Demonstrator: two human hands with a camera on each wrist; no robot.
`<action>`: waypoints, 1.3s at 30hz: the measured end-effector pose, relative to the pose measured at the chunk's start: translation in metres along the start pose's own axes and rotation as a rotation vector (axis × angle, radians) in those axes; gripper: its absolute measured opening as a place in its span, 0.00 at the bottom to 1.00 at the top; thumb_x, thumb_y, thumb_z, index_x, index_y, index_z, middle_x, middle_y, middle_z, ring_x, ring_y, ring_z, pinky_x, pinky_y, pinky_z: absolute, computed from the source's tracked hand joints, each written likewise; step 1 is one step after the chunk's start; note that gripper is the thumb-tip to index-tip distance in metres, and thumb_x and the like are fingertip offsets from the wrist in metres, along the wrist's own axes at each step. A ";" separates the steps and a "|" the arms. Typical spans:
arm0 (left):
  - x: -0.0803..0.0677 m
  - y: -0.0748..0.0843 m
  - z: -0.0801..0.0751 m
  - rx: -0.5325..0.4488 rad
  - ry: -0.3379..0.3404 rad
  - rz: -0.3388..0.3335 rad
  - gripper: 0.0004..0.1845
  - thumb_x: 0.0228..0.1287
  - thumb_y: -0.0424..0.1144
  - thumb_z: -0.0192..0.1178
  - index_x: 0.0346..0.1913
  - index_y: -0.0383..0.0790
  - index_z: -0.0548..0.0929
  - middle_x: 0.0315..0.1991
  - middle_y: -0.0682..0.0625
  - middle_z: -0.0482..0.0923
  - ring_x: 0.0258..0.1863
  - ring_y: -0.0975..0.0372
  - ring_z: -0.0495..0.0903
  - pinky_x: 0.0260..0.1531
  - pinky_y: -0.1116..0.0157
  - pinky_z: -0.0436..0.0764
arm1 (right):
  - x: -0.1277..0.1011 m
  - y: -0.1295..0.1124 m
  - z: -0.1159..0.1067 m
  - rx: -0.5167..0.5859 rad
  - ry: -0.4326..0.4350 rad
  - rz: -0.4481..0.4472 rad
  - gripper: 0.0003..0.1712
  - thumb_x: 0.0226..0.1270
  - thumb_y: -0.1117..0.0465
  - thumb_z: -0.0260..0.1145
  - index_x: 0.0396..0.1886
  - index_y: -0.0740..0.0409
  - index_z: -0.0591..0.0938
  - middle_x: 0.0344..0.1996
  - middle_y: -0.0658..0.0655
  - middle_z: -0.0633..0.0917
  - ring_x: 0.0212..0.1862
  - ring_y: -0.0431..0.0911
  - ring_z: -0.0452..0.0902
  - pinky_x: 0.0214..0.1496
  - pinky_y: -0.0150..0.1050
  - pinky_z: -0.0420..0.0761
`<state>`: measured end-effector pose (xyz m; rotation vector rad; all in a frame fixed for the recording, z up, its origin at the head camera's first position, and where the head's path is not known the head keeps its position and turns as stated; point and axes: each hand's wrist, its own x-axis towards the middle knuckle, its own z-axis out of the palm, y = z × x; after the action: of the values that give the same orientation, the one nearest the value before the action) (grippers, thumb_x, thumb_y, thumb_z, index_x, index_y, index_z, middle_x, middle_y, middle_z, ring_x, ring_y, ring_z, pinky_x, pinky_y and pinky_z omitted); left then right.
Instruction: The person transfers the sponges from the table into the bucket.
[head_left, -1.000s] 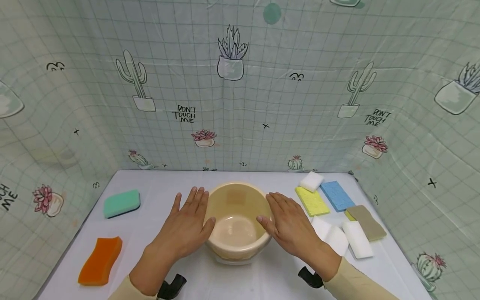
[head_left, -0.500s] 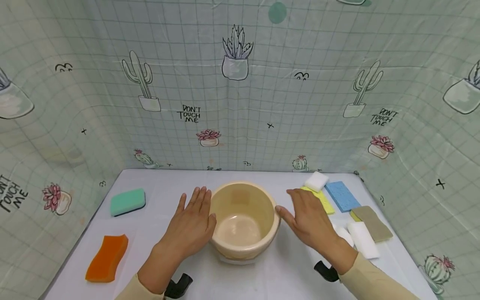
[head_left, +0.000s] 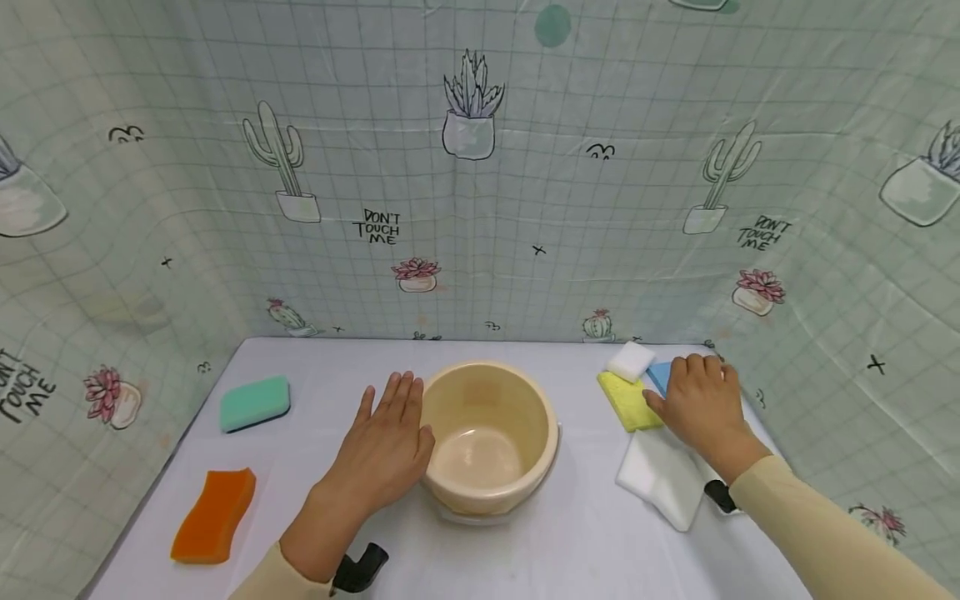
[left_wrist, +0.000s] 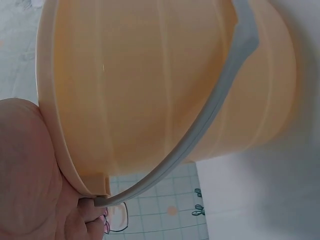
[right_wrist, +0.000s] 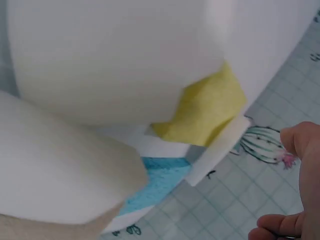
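Observation:
A cream bucket (head_left: 491, 400) stands upright at the middle of the table. Its grey handle (left_wrist: 192, 135) hangs down along the side. My left hand (head_left: 384, 454) rests flat against the bucket's left rim with straight fingers, palm at the rim in the left wrist view. Over at the right, my right hand (head_left: 703, 412) is above the group of sponges and holds nothing. It hides most of a blue sponge (right_wrist: 160, 180) in the head view. Beside its thumb lies a yellow sponge (head_left: 628, 400), and nearer me are white sponges (head_left: 662, 477).
A small white sponge (head_left: 632, 361) lies at the back right. On the left side of the table (head_left: 315, 367) are a green sponge (head_left: 255, 404) with a dark underside and a wavy orange sponge (head_left: 213, 517). A patterned curtain (head_left: 480, 208) surrounds the table at the back and sides.
My right hand has left the bucket's right rim and moved right, over the sponges. My left hand stays at the left rim. The bucket stands in the same spot.

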<state>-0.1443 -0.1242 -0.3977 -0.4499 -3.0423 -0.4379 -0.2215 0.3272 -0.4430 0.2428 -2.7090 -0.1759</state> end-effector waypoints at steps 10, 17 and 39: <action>0.001 0.000 0.002 -0.009 0.010 -0.005 0.35 0.81 0.45 0.42 0.81 0.26 0.58 0.83 0.33 0.55 0.85 0.44 0.50 0.83 0.40 0.50 | -0.004 -0.018 0.039 -0.021 -0.301 -0.006 0.46 0.69 0.34 0.66 0.48 0.80 0.75 0.45 0.74 0.77 0.52 0.67 0.70 0.59 0.68 0.68; 0.002 0.000 0.003 -0.027 0.030 0.002 0.34 0.81 0.44 0.44 0.81 0.26 0.59 0.82 0.33 0.56 0.85 0.44 0.51 0.83 0.41 0.51 | -0.003 -0.022 0.046 -0.008 -0.395 0.039 0.49 0.69 0.34 0.65 0.52 0.85 0.75 0.45 0.76 0.78 0.54 0.69 0.69 0.59 0.69 0.68; 0.001 -0.001 0.003 -0.028 0.019 -0.007 0.35 0.81 0.44 0.44 0.81 0.26 0.59 0.83 0.33 0.55 0.85 0.44 0.49 0.83 0.43 0.52 | 0.009 -0.020 0.032 -0.046 -0.266 -0.073 0.41 0.58 0.40 0.77 0.44 0.75 0.73 0.39 0.68 0.74 0.50 0.65 0.68 0.52 0.64 0.69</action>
<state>-0.1454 -0.1239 -0.4010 -0.4333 -3.0244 -0.4826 -0.2400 0.3090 -0.4715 0.3255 -2.9565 -0.3111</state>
